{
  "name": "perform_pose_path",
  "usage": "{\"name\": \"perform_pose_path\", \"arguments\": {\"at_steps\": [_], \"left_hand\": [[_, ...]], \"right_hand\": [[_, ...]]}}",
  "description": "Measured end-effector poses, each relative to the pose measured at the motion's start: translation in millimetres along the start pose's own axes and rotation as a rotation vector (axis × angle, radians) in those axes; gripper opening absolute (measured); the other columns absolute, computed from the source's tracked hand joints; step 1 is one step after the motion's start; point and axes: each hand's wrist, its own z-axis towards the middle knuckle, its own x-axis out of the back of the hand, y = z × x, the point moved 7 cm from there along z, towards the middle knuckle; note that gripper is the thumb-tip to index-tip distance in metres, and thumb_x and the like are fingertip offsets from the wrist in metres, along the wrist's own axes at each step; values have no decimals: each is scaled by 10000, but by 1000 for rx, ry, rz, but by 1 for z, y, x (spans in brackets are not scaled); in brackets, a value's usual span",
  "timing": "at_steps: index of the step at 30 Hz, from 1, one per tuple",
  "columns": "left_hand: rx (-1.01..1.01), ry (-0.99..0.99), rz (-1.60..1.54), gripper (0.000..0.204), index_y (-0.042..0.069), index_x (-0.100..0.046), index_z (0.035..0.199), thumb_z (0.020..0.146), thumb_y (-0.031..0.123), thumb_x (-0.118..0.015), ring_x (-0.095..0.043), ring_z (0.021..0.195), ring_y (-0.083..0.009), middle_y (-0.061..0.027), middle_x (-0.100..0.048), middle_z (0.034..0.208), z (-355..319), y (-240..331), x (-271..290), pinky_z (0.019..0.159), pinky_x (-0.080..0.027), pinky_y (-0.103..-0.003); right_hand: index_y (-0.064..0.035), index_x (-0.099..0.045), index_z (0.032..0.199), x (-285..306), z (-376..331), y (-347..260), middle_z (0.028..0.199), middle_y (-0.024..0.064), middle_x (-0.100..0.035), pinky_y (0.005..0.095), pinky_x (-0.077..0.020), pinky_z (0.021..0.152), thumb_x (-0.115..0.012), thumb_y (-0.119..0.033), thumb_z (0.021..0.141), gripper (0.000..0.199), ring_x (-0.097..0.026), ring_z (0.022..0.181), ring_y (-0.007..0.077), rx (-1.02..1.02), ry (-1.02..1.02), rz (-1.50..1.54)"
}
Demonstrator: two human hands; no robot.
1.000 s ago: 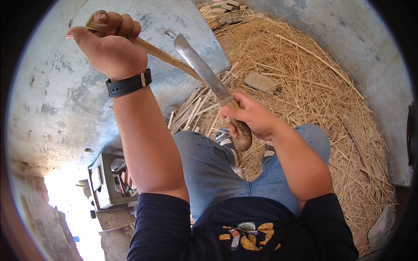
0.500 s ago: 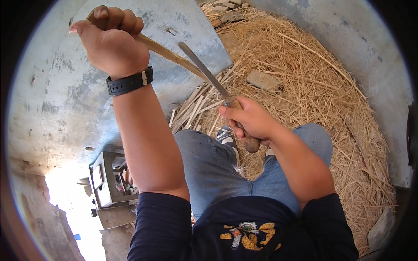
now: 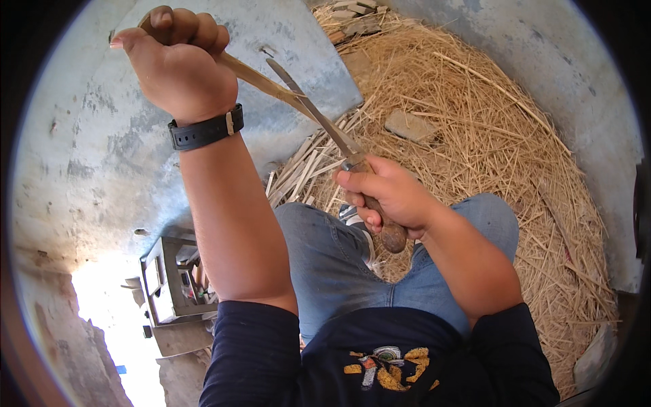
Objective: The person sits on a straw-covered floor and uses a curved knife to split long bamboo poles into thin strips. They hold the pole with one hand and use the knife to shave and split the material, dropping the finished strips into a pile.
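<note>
My left hand (image 3: 186,68), with a black watch strap (image 3: 205,130) on its wrist, is raised at the upper left and closed round a pale strip of wood (image 3: 261,81). The strip slants down to the right. My right hand (image 3: 393,193) grips a long narrow knife (image 3: 313,110) by its wooden handle. The blade points up and to the left, its tip slightly curved, and crosses the strip near its lower end. Whether the edge touches the wood I cannot tell.
Loose straw and thin shavings (image 3: 488,122) cover the floor. Pale split sticks (image 3: 305,166) lie beyond my knees, and a flat brick (image 3: 410,127) rests in the straw. A weathered wall (image 3: 108,136) stands at the left, with a wooden cabinet (image 3: 166,278) lower down.
The knife has shifted slightly, its blade tip up and left, its handle end lower, so the blade crosses the strip more. My left hand has moved only a little right.
</note>
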Motion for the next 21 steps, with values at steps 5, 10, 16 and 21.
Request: {"name": "perform_pose_path", "arguments": {"at_steps": [5,10,16,21], "left_hand": [[-21,30,60,547,110,-446,794,1084,513,-214,-214,542,-145,5,-353,628,-3,3,-7,517,-219,-300],[-14,42,52,520,116,-442,789,1086,484,-227,-205,537,-144,9,-346,621,-7,4,-7,516,-218,-301],[-3,52,48,496,117,-438,781,1086,453,-237,-198,539,-144,10,-340,616,-5,6,-7,517,-212,-301],[-12,53,57,496,112,-434,790,1086,456,-232,-198,542,-144,9,-339,615,-7,4,-13,520,-211,-302]], "right_hand": [[-71,-505,963,11,9,10,727,-10,-511,209,-401,397,-639,-261,986,234,-486,465,43,-39,82,1],[-77,-493,930,2,2,-1,719,-10,-510,224,-408,400,-635,-269,989,245,-480,469,45,12,7,-44],[-77,-490,902,-9,-6,-4,700,-10,-509,237,-409,402,-634,-270,990,256,-476,468,49,-10,27,-12],[-60,-512,996,11,9,8,722,-8,-510,232,-406,398,-628,-255,992,227,-478,466,51,30,81,-70]]}}
